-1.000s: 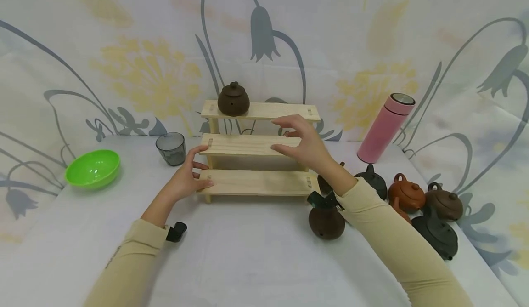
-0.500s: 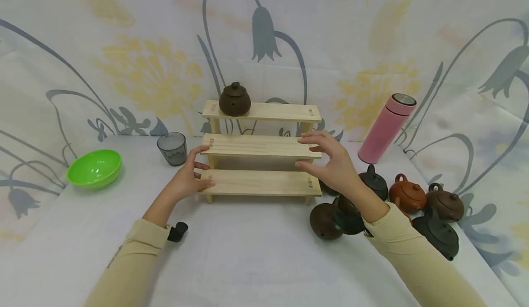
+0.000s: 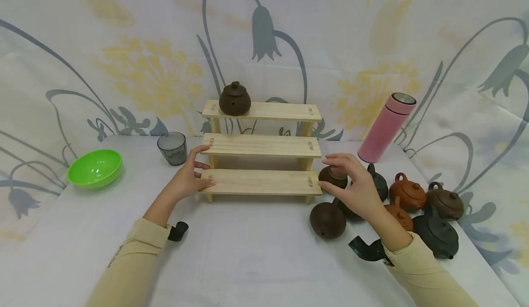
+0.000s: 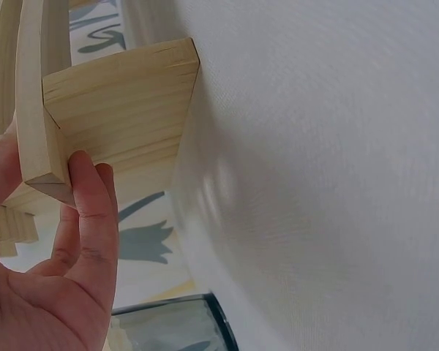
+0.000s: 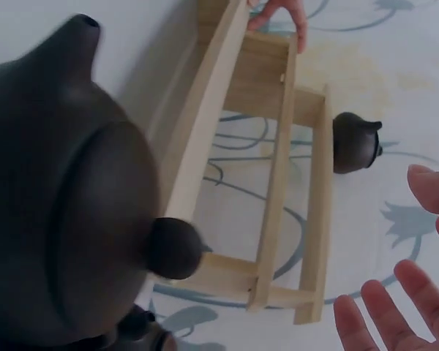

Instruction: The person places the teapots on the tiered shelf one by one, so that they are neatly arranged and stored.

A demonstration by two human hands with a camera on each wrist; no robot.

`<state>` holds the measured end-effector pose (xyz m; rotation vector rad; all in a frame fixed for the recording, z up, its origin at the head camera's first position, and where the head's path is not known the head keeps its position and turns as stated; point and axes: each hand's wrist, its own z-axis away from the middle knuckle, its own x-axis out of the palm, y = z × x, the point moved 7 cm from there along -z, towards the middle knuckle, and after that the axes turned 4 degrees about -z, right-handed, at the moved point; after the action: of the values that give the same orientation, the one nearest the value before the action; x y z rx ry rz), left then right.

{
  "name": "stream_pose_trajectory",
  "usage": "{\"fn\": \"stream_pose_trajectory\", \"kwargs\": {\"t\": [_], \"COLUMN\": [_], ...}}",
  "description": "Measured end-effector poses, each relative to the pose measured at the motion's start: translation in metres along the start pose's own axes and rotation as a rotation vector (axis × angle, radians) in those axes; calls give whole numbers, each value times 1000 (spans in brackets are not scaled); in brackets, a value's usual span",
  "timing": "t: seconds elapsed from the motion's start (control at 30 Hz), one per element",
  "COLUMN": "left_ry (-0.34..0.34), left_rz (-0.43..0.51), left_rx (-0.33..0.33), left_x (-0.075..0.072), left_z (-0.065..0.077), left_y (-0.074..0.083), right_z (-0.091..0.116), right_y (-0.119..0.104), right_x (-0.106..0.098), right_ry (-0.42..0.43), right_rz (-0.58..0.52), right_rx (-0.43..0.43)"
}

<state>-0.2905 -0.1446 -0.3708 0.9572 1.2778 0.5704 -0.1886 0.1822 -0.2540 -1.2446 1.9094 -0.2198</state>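
A three-tier wooden shelf stand stands mid-table. My left hand grips the left end of its lowest board; in the left wrist view the fingers curl against that board's end. One dark brown teapot sits on the top board, toward the left. Past the stand's right end, my right hand hovers over the teapots with thumb and fingers apart, holding nothing. Just below it lies a round brown teapot; another brown teapot is partly hidden behind its fingers. A dark teapot looms large in the right wrist view.
Several more teapots crowd the right side, among them an orange teapot and a black teapot. Behind them rises a pink thermos. A grey glass and a green bowl stand on the left.
My right hand has moved from over the middle board, right and toward me, to beside the stand's right end. The left hand keeps its grip, and the teapot stays on the top board.
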Motion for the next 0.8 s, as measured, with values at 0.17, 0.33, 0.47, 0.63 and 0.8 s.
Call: {"fn": "stream_pose_trajectory", "kwargs": {"t": [0.17,0.33,0.47,0.63,0.8], "left_ry": [0,7,7,4,0], "left_rz": [-13,-31,-30,-14,-8], "left_rx": [6,-6,-15,-9,0], "left_x": [1,0,0,0,0], "left_z": [0,0,0,0,0], "left_y": [0,-1,-1,1,1], "right_z": [20,40,52,68,84], "right_y": [17,37,43,50,56], "right_x": [-3,-6,-8,-8,-4], "right_ry": [3,-2,-6,-22,-36], "right_rz": [26,31,26,41,32], "right_rx": [41,86,132,182,180]}}
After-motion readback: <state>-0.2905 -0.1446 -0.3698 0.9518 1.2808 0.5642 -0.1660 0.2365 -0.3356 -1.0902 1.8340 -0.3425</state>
